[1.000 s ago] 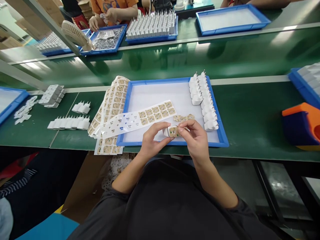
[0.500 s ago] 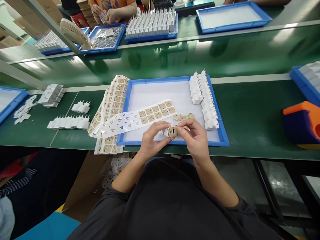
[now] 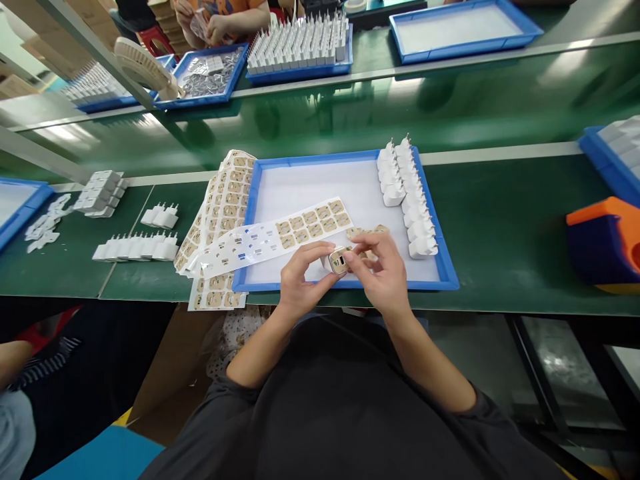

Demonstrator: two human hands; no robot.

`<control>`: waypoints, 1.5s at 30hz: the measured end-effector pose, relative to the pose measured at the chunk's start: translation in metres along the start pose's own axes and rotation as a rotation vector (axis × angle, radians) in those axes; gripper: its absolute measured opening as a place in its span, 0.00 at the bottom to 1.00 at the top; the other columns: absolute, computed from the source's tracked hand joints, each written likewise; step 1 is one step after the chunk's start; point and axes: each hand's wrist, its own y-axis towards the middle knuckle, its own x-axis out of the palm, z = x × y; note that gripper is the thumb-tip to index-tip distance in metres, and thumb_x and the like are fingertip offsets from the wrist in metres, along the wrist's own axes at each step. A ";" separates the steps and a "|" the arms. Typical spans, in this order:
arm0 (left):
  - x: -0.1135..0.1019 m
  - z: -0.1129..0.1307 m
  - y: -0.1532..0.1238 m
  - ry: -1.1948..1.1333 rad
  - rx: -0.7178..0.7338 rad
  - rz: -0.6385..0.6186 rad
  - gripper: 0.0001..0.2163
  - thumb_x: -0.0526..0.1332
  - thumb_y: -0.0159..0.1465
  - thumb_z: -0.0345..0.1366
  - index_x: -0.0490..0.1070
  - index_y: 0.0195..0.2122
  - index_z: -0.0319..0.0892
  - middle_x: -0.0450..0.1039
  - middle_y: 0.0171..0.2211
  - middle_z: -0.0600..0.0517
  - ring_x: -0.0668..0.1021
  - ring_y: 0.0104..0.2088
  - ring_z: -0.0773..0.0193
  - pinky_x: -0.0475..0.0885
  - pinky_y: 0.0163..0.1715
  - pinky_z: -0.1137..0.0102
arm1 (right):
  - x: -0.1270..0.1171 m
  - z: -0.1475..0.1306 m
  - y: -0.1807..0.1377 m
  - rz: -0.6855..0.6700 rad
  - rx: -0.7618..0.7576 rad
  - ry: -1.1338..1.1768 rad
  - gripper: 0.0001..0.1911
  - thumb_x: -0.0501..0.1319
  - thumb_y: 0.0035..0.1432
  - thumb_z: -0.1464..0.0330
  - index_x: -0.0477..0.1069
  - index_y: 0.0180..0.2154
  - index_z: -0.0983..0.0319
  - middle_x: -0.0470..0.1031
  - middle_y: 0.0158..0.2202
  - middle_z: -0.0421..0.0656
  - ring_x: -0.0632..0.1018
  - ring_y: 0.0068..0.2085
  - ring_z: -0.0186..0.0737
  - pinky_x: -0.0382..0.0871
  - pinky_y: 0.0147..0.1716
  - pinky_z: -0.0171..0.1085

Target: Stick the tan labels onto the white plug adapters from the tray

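Head view: the left hand (image 3: 300,280) and the right hand (image 3: 383,273) are meeting over the near edge of the blue tray (image 3: 350,285), which is lying on the green table (image 3: 500,227). Between them they are holding one white plug (image 3: 336,260) just above the tray's white floor. The left thumb and fingers are clamping the plug from its left side. The right thumb and forefinger are pinching its right end, where a tan sticker is showing on the face; the other right fingers are curling loosely.

A sticker sheet (image 3: 280,237) is lying across the tray's left rim, just beyond the left hand. A few loose stickers (image 3: 367,232) are lying on the tray floor beside the right fingertips. A row of plugs (image 3: 413,200) is standing along the tray's right wall. A pile of sticker sheets (image 3: 225,200) is resting against the tray's left side. More plugs (image 3: 137,248) are lined up on the table, well to the left. Across the table, another person's hands (image 3: 210,23) are working over a far tray (image 3: 210,73).
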 end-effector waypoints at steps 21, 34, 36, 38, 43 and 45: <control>0.011 -0.004 0.003 0.349 0.478 0.145 0.24 0.71 0.58 0.25 0.68 0.51 0.51 0.76 0.49 0.50 0.81 0.53 0.55 0.81 0.51 0.53 | 0.018 0.000 0.002 0.013 0.172 0.487 0.02 0.64 0.55 0.68 0.75 0.34 0.56 0.68 0.37 0.41 0.72 0.43 0.41 0.69 0.45 0.41; 0.012 -0.004 0.001 0.275 0.345 0.146 0.19 0.69 0.64 0.34 0.64 0.52 0.51 0.75 0.46 0.51 0.82 0.50 0.57 0.82 0.49 0.53 | 0.013 0.006 0.001 -0.072 0.190 0.471 0.08 0.65 0.53 0.68 0.76 0.37 0.55 0.68 0.40 0.42 0.71 0.45 0.42 0.70 0.42 0.39; 0.013 -0.004 0.000 0.279 0.364 0.141 0.19 0.70 0.63 0.32 0.64 0.51 0.51 0.76 0.47 0.51 0.82 0.51 0.57 0.82 0.50 0.53 | 0.013 0.006 0.001 -0.070 0.190 0.485 0.06 0.66 0.53 0.68 0.76 0.36 0.55 0.67 0.39 0.41 0.71 0.43 0.41 0.69 0.40 0.38; 0.012 -0.004 -0.001 0.293 0.402 0.134 0.20 0.70 0.62 0.30 0.66 0.51 0.50 0.76 0.47 0.51 0.82 0.51 0.57 0.81 0.51 0.53 | 0.015 0.005 0.002 -0.054 0.198 0.495 0.04 0.66 0.54 0.67 0.75 0.34 0.56 0.66 0.38 0.41 0.70 0.40 0.39 0.68 0.38 0.37; 0.011 -0.004 0.000 0.290 0.378 0.128 0.20 0.70 0.62 0.30 0.65 0.51 0.50 0.75 0.47 0.51 0.82 0.50 0.58 0.81 0.52 0.52 | 0.015 0.007 0.002 -0.039 0.190 0.469 0.03 0.63 0.56 0.67 0.76 0.34 0.56 0.68 0.38 0.42 0.72 0.43 0.41 0.70 0.43 0.40; 0.010 -0.004 0.000 0.254 0.354 0.119 0.20 0.70 0.62 0.30 0.65 0.51 0.50 0.75 0.47 0.51 0.82 0.50 0.58 0.81 0.52 0.53 | 0.010 0.008 0.002 -0.071 0.157 0.437 0.05 0.62 0.58 0.68 0.77 0.36 0.55 0.70 0.39 0.42 0.73 0.45 0.42 0.71 0.44 0.40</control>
